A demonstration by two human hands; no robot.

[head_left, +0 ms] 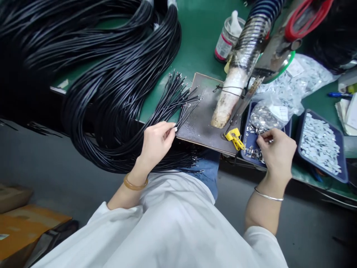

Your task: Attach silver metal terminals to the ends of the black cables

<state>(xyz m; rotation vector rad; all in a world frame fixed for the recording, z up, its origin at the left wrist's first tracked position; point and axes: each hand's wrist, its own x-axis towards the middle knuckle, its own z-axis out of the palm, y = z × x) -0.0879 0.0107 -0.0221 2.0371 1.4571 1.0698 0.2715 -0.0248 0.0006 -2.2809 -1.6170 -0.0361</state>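
Observation:
My left hand (160, 139) is closed in a pinch around black cable (182, 121) at the near edge of a dark board (205, 96). Beside it, the stripped, shiny ends of a cable bundle (175, 93) fan out. My right hand (279, 150) is over a blue tray (244, 143) of small metal pieces (254, 153), thumb and forefinger pressed together. What lies between those fingertips is too small to make out. Near that tray's left edge sits a yellow clip-like piece (235, 138) on the board.
Thick coils of black cable (117, 70) cover the left of the green table (198, 33). A taped hose (232, 83) slants down over the board. A second tray (344, 167) holds pale blue pieces. Behind are a jar (224, 46), plastic bags (309, 80) and red-handled tool (304, 18).

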